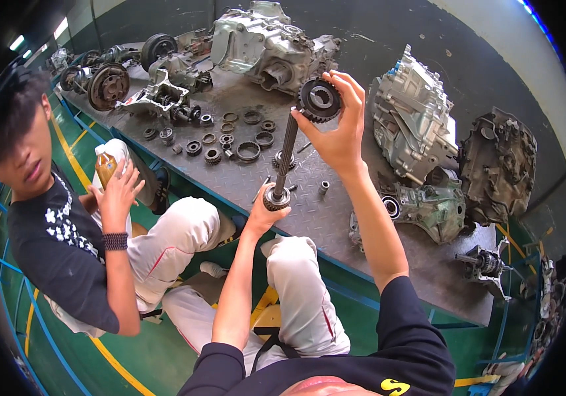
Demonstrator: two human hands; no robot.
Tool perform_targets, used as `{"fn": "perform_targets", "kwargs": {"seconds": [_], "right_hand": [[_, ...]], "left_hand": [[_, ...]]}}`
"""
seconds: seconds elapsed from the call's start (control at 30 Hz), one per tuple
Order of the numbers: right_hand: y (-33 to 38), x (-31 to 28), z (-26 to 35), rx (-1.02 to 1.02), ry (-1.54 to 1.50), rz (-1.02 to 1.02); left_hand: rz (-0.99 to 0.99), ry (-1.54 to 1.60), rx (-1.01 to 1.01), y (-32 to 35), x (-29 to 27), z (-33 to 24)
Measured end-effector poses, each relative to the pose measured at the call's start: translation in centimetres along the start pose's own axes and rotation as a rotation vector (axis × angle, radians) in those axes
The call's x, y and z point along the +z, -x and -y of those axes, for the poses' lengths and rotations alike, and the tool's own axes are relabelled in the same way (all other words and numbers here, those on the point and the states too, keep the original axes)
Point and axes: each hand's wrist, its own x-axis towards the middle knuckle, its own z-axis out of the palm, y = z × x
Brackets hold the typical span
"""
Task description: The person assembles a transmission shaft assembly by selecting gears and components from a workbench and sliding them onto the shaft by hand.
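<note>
My left hand (pixel 264 212) grips the lower end of a long splined steel shaft (pixel 285 158), which I hold nearly upright over the metal platform (pixel 336 218). A dark toothed gear (pixel 319 99) sits at the top end of the shaft, and my right hand (pixel 337 129) holds this gear with its fingers around the rim. Several loose rings, bearings and small gears (pixel 230 140) lie spread on the platform behind the shaft.
Gearbox housings (pixel 415 119) (pixel 266 43) and a dark casing (pixel 497 165) stand on the platform. A person sits to my left, a hand (pixel 119 191) on a bottle (pixel 106 165) of amber liquid. Green floor with yellow lines lies below.
</note>
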Motion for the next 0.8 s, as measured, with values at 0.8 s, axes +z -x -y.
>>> {"fn": "perform_targets", "kwargs": {"seconds": [0.8], "right_hand": [[0.5, -2.3, -2.2, 1.091, -1.301, -0.093]], "left_hand": [[-0.055, 0.054, 0.014, 0.1, 0.7, -0.4]]}}
